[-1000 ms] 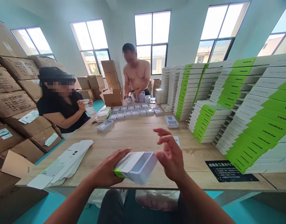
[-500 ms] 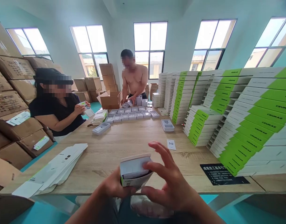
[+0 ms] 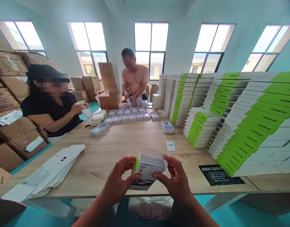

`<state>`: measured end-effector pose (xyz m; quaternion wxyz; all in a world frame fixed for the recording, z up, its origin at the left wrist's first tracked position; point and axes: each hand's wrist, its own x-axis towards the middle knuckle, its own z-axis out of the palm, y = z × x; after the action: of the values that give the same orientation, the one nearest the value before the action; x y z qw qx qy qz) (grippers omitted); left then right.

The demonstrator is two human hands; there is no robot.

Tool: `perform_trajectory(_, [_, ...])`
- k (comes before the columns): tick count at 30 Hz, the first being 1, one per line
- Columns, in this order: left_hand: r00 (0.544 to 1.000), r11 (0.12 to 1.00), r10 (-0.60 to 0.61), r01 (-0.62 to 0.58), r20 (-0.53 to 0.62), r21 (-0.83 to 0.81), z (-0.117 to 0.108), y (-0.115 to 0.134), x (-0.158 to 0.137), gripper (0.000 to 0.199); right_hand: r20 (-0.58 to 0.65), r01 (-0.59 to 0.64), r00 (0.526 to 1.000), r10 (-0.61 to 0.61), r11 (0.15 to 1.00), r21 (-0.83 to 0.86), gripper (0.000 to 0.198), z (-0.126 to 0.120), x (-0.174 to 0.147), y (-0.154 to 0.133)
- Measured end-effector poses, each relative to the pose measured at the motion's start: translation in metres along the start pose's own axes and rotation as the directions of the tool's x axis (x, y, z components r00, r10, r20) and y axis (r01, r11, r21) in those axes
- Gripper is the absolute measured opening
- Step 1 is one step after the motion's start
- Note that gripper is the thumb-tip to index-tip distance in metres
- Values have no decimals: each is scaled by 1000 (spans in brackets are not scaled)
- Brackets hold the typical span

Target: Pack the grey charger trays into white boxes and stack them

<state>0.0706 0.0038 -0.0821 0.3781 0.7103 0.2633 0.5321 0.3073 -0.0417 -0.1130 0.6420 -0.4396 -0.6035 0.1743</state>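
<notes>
Between my two hands, over the near edge of the table, is a small white and green carton with its top flap raised. A pale insert shows inside its open end. My left hand grips the carton's left side, thumb on the front face. On the right side, my right hand pinches the carton, thumb on the front and fingers by the raised flap. Beyond the carton lies a white card on the table.
Flat unfolded cartons lie at the left. Tall stacks of packed boxes stand at the right, near a black printed sheet. Plastic trays sit farther back, with one tray nearer. Two co-workers handle items across the table.
My right hand has moved from over the carton's opening to grip its right side. The carton has been turned more upright, and its flap now stands up at the back.
</notes>
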Motion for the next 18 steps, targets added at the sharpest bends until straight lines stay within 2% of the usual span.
perform_trajectory(3, [991,995,21,-33,130,91,0,-9,-11,52,73,73,995,-67,993,-92,47,-9,-4,4])
perform_trajectory(6, [983,996,20,-35,182,82,3,-20,-24,53,164,123,981,-104,987,-108,53,-14,-12,9])
perform_trajectory(8, [982,996,24,-40,189,79,5,-28,-32,53,147,119,984,-102,987,-106,57,-14,-20,16])
perform_trajectory(11, [976,987,63,-92,209,135,6,-36,-34,51,124,161,982,-144,978,-133,51,-11,-27,28])
perform_trajectory(14, [952,946,119,-195,282,258,-1,-33,-27,45,239,303,936,-259,937,-172,42,-12,-18,29])
perform_trajectory(18, [902,870,73,-266,424,416,-14,-13,-12,33,416,437,843,-340,884,-163,30,-19,2,14])
